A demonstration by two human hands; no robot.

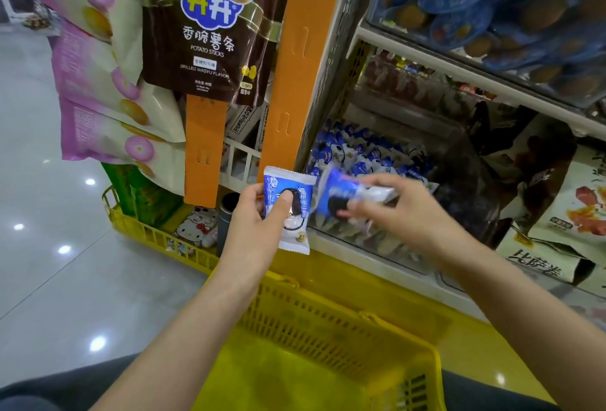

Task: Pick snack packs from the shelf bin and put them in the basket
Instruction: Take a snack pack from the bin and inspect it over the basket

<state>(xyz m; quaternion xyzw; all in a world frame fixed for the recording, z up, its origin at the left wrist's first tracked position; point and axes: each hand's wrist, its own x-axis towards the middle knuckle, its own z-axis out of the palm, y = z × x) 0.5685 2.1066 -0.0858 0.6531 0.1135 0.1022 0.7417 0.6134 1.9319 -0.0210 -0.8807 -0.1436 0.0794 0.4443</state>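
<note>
- Snack packs, two of them, are held side by side near the middle of the view, above the basket and in front of the shelf bin.
- Left snack pack point(296, 230), blue and white with a dark cookie printed on it, stands nearly upright in the left hand point(254, 213); the thumb presses its front and the other fingers are behind it, pinching it.
- Right snack pack point(341, 191) lies tilted, its top end pointing toward 2 o'clock, and its edge touches or overlaps the left one; blur hides which.
- Right hand point(403, 210) is blurred; its thumb and fingers pinch that pack from the 3 o'clock side.
- Shelf bin point(344, 243), clear-walled, sits at 2 o'clock from the hands and holds a heap of the same blue and white packs.
- Yellow basket point(311, 318) is at 6 o'clock, directly below both forearms; its visible floor is bare.
- Second yellow basket point(147, 233) stands on the floor at 8 o'clock with assorted goods in it.
- Brown potato sticks bag point(203, 23) hangs at 11 o'clock beside an orange strip point(295, 66).
</note>
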